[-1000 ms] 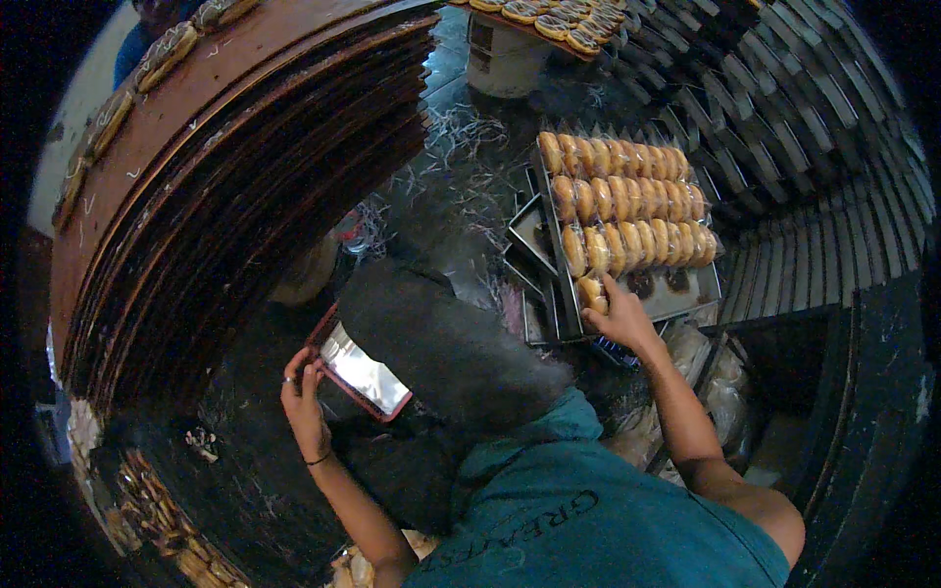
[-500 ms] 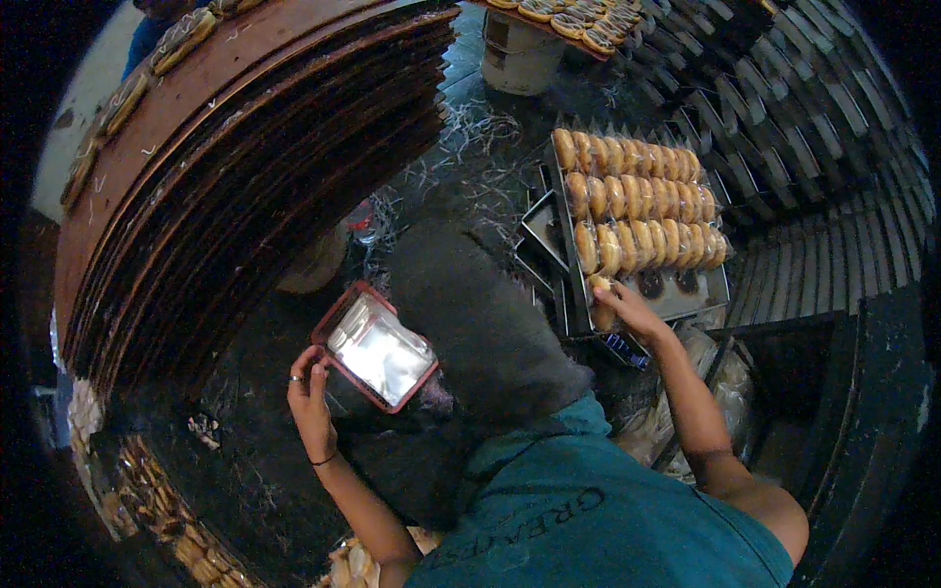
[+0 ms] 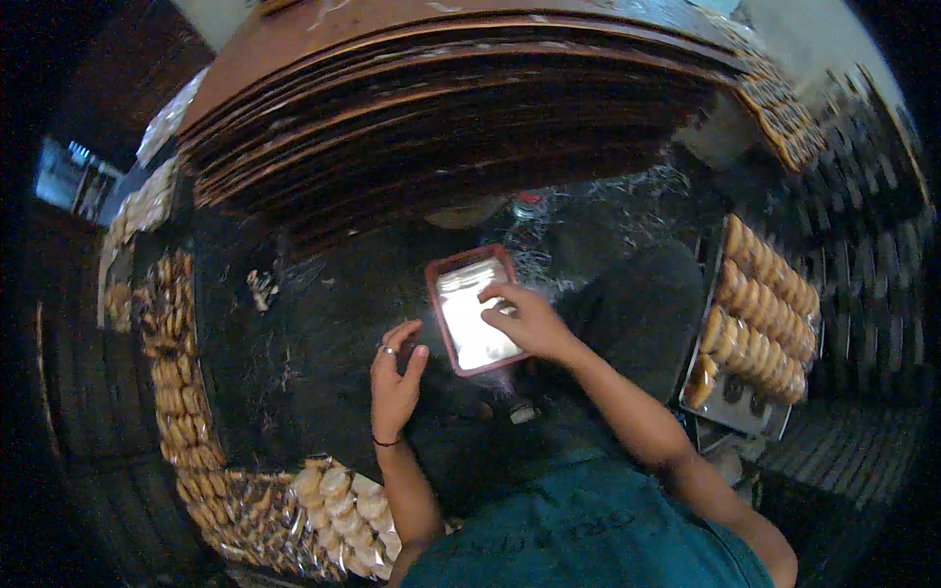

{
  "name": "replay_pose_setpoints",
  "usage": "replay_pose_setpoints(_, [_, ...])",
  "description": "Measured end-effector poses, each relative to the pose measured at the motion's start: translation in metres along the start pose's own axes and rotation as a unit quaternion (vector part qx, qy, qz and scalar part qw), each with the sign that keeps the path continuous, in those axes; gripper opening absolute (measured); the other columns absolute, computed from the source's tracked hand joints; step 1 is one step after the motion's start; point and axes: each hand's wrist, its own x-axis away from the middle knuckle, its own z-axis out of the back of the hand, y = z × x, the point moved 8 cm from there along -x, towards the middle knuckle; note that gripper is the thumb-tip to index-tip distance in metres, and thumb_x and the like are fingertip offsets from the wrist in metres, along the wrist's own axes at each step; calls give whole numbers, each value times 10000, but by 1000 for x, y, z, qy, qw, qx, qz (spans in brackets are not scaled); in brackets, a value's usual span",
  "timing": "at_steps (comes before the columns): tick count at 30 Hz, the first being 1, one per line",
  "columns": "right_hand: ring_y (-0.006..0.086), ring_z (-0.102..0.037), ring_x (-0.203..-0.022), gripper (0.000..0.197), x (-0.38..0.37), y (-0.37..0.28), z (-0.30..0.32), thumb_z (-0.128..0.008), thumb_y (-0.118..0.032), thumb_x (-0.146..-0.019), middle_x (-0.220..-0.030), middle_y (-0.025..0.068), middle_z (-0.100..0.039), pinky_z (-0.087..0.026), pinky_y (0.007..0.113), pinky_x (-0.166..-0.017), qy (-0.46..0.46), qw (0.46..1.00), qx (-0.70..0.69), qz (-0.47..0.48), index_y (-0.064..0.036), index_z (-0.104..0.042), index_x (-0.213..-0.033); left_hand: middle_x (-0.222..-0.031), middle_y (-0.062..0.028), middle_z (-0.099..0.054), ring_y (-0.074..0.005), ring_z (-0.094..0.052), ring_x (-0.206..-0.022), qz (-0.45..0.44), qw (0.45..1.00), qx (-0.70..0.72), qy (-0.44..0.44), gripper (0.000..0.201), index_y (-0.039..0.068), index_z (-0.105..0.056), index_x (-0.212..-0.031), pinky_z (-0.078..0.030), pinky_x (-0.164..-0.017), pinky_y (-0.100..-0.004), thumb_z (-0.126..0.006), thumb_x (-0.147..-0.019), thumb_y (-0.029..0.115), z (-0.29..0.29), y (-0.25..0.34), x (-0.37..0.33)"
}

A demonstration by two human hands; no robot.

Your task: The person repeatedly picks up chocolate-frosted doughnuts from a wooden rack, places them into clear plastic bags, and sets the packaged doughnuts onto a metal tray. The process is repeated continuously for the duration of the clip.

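A shallow red tray (image 3: 437, 312) holds a stack of clear, shiny plastic bags (image 3: 469, 323) in front of me. My right hand (image 3: 529, 321) is over the bags, thumb and index finger apart, nothing seen between them. Whether its fingertips touch the top bag I cannot tell. Just left of the red tray is my left hand (image 3: 396, 384), a ring on one finger, its thumb and fingers apart and holding nothing. To the right, a metal tray (image 3: 755, 419) carries rows of bagged doughnuts (image 3: 760, 304). A single doughnut (image 3: 700, 380) starts another row at its near left corner.
Stacked brown boards (image 3: 470, 49) span the far side. Iced doughnuts (image 3: 779, 108) lie on a board at the far right. Packed baked goods (image 3: 181, 412) line the left, and pale bagged ones (image 3: 338, 510) sit near my left forearm. Shredded white strips (image 3: 627, 191) litter the floor.
My right hand has let go of the doughnut on the metal tray and moved left over the bags. My left hand stays beside the red tray. The view has swung left.
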Motion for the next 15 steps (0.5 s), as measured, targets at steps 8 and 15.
replay_pose_setpoints(8, [362,-453,-1075,554,-64,306,-127,-719,-407,-674,-1118,177,-516,-411,479,-884,-236,848,475,20,17,-574,-1000,-1093,-89,-564,-166,-561,-971,82,991,96,43,264,48,-561,-1120,-442,-845,-280,-573,-863,108,4,-44,-3])
replay_pose_setpoints(15, [357,-422,-1089,521,-52,261,-139,-717,-257,-701,-1122,196,-444,-406,514,-852,-231,819,526,16,3,-484,-1087,-1080,-109,-562,-193,-559,-969,15,999,24,16,281,42,-558,-1118,-447,-839,-292,-585,-851,127,0,-33,-7])
